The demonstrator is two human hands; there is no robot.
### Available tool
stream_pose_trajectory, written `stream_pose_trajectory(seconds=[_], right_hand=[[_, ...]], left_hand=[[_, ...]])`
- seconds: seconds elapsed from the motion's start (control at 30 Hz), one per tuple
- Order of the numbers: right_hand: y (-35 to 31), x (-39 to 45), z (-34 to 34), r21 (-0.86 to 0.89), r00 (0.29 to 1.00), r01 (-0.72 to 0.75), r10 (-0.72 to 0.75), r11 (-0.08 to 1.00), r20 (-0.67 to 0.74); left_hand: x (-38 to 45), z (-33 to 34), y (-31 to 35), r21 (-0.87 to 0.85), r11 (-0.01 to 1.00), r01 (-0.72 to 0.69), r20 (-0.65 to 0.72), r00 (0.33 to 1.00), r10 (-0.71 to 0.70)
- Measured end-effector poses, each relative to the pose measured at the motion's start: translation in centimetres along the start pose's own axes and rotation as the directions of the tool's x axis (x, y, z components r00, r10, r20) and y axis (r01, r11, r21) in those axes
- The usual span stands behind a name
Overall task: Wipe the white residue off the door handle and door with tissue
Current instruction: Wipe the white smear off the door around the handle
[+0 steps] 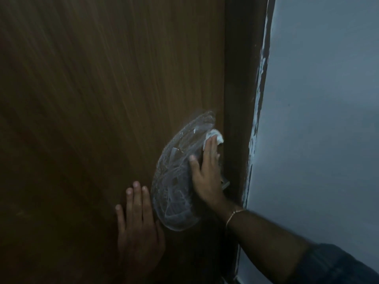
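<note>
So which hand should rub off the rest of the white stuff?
The right hand: it already presses the tissue on the white residue. The left hand lies flat on the door, without tissue.

This looks like a dim indoor doorway in a home or similar plain building, though which kind of room cannot be told. A brown wood-grain door [98,99] fills the left and centre of the frame, shut against a dark frame [242,78]. A pale blue-grey painted wall [320,119] takes the right side, its paint ragged and chipped along the frame's edge.
</note>
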State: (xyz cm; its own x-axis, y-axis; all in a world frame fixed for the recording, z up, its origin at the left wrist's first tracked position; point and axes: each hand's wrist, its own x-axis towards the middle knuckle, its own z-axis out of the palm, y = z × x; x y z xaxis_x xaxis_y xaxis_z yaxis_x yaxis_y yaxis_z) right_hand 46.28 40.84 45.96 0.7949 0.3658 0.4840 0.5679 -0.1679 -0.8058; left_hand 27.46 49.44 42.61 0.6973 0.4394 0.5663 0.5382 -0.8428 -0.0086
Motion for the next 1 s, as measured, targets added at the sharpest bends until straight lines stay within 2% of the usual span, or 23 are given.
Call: stream_pose_trajectory(seconds=[0.07, 0.2, 0.33, 0.47, 0.6, 0.73, 0.8, 0.87, 1.0], right_hand=[[1.0, -0.9, -0.3, -0.061, 0.998, 0.045, -0.042, 0.997, 0.047], [0.3, 1.8, -1.4, -0.025, 1.000, 0.000, 0.000, 1.000, -0.007], [0.8, 1.0, -1.2, -0.070, 0.992, 0.122, -0.120, 0.990, 0.028], [0.3, 2.5, -1.9, -0.021, 0.996, 0.083, -0.083, 0.996, -0.015], [0.6, 1.8, -1.8, -0.034, 0.982, 0.188, -0.188, 0.982, -0.005], [0.1, 3.2, -2.3, -0.024, 0.990, 0.127, -0.128, 0.992, -0.063], [-0.3, 3.1, -2.1, -0.032, 0.986, 0.151, -0.153, 0.988, -0.065], [0.2, 2.7, -2.0, -0.052, 0.980, 0.190, -0.193, 0.980, -0.048], [0.0, 3.4, -2.1, -0.016, 0.986, 0.125, -0.126, 0.992, -0.112]], left_hand=[[0.2, 0.2, 0.0, -0.003, 1.000, 0.007, -0.014, 1.000, -0.007], [0.3, 0.7, -0.2, 0.012, 1.000, -0.001, -0.017, 1.000, 0.001], [0.1, 1.0, -0.2, 0.014, 1.000, 0.005, -0.040, 0.999, -0.005], [0.1, 1.0, -0.3, 0.018, 1.000, -0.008, -0.040, 0.999, 0.009], [0.0, 0.8, -0.1, 0.018, 1.000, 0.000, -0.037, 0.999, 0.001], [0.2, 0.1, 0.1, 0.033, 0.999, 0.006, 0.033, 0.999, -0.007], [0.3, -0.2, 0.2, 0.040, 0.999, 0.007, 0.052, 0.999, -0.009], [0.6, -0.5, 0.3, 0.030, 1.000, -0.002, 0.051, 0.999, 0.000], [1.3, -0.6, 0.5, 0.016, 1.000, -0.021, 0.020, 1.000, 0.020]])
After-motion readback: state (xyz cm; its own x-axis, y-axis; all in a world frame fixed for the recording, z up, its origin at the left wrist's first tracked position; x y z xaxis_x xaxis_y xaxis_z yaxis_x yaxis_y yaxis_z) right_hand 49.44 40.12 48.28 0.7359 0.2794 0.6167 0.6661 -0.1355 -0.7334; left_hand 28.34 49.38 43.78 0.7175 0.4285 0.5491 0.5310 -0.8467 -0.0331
